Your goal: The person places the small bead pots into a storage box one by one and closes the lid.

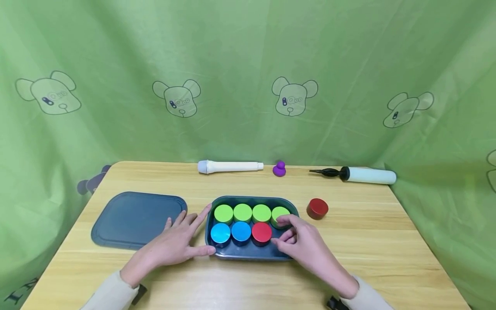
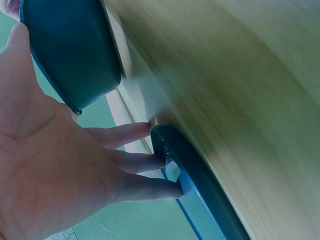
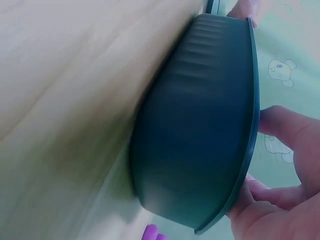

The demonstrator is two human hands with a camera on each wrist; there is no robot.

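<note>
A dark blue-green tray holds several short round pieces: a back row of green ones, with two blue ones and a red one in front. My left hand is spread at the tray's left end, its thumb and index finger at the rim. Its other fingertips touch the edge of a flat dark lid. My right hand is over the tray's right end, index finger at the rightmost green piece and thumb beside the red one. Nothing shows between those two fingertips.
Another red round piece sits on the table right of the tray. Along the back edge lie a white toy microphone, a purple knobbed piece and a white hand pump. A green curtain hangs behind.
</note>
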